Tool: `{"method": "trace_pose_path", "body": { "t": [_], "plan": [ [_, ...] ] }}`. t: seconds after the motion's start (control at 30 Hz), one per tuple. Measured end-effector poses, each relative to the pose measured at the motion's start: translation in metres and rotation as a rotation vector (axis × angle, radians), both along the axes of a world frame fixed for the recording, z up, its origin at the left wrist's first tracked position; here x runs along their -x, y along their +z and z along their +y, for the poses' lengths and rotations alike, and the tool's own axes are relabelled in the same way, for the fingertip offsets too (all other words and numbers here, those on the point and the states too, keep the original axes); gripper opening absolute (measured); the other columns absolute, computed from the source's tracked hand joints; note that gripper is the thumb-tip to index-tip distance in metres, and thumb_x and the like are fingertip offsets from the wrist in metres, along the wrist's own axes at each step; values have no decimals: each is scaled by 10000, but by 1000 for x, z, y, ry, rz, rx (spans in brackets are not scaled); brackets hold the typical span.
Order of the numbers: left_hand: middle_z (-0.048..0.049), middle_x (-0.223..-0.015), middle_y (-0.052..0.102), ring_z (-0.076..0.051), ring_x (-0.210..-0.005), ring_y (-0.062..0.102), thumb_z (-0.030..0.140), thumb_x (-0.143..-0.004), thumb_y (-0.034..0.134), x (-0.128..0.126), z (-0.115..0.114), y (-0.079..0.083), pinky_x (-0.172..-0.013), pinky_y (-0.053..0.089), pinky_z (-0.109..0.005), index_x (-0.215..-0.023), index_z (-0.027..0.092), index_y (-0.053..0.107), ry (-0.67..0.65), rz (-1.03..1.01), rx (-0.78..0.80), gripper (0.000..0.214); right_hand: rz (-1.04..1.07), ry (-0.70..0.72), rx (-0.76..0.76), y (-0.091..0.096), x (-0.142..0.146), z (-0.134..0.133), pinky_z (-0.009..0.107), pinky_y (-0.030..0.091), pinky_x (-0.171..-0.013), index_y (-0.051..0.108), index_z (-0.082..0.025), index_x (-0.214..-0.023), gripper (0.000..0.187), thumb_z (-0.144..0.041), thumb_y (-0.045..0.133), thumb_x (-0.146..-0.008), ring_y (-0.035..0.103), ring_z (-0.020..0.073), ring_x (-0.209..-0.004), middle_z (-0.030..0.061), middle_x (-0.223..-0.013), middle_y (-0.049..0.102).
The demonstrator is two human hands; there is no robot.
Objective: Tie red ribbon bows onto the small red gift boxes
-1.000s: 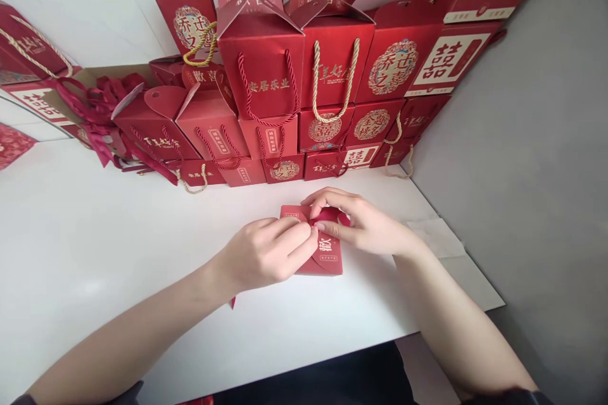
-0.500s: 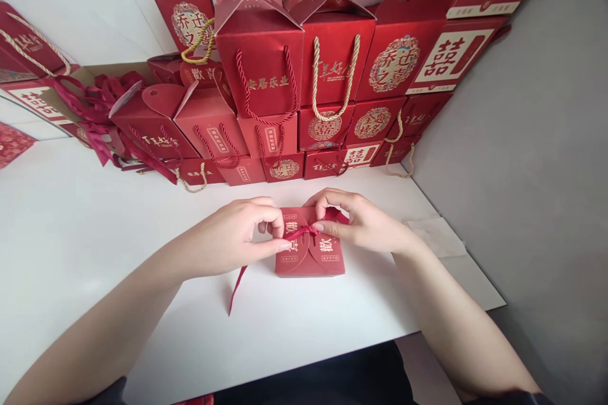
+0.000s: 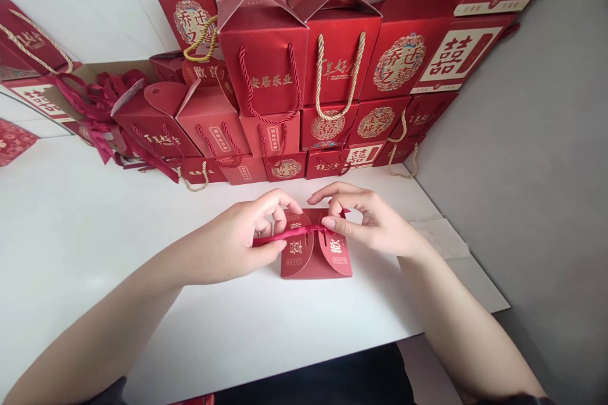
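A small red gift box [image 3: 297,267] with pale gold characters lies on the white table between my hands. Its two rounded top flaps stand a little apart, with a gap showing between them. Across the flaps runs a dark red ribbon [image 3: 297,233], twisted near the middle. My left hand [image 3: 259,231] is closed on the ribbon's left part, left of the box, forefinger raised over the corner. With thumb and bent finger, my right hand [image 3: 361,215] pinches the ribbon above the right flap; its forefinger reaches out over the box's back edge.
Stacked red gift boxes [image 3: 261,44] with rope handles line the back of the white table [image 3: 213,342]. An open carton holding loose red ribbons [image 3: 104,101] stands at the back left. A grey wall [image 3: 536,171] borders the right side.
The ribbon's left part is now drawn out straight to the left; its hanging tail no longer shows. The box's flaps have spread apart. Both forefingers have lifted and straightened.
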State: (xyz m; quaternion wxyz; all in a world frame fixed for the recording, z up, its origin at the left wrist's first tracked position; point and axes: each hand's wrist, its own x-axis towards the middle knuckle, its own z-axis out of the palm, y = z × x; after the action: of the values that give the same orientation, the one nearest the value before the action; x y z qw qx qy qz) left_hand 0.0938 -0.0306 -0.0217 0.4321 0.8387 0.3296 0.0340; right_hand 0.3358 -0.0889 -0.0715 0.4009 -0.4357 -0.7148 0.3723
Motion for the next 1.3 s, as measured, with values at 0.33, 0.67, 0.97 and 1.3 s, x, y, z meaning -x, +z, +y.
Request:
{"method": "trace_pose_path", "body": {
  "t": [0.33,0.67,0.97,1.3],
  "plan": [
    [40,-691,663,-84,-612,584,269,-898,578,-4,-13,0,-543,430,-189,-749,222,690,59,-91,-418,191,14,-49,-82,-3,4,-1,339,473,-817,525,-187,-662,292,-302,631,-908,597,204,-1026,68,-1111,624],
    [5,-612,611,-127,-528,594,462,-900,547,4,13,3,-499,441,-235,-755,182,598,9,79,267,319,-25,-24,-57,-3,0,-1,372,479,-868,536,-176,-565,385,-318,622,-913,605,199,-1017,63,-1108,633],
    [-5,-674,649,-124,-606,598,386,-834,609,10,40,-4,-559,465,-219,-727,185,649,-107,188,266,231,-90,94,-48,-2,-16,5,442,473,-954,526,-189,-538,395,-306,644,-896,567,233,-1166,57,-1167,671],
    [16,-671,613,-116,-601,597,251,-851,543,8,31,-3,-572,498,-220,-811,199,621,-52,147,317,102,-71,149,70,-1,-16,3,379,488,-914,608,-182,-638,314,-334,628,-911,626,201,-1058,61,-1215,636]
  ]
}}
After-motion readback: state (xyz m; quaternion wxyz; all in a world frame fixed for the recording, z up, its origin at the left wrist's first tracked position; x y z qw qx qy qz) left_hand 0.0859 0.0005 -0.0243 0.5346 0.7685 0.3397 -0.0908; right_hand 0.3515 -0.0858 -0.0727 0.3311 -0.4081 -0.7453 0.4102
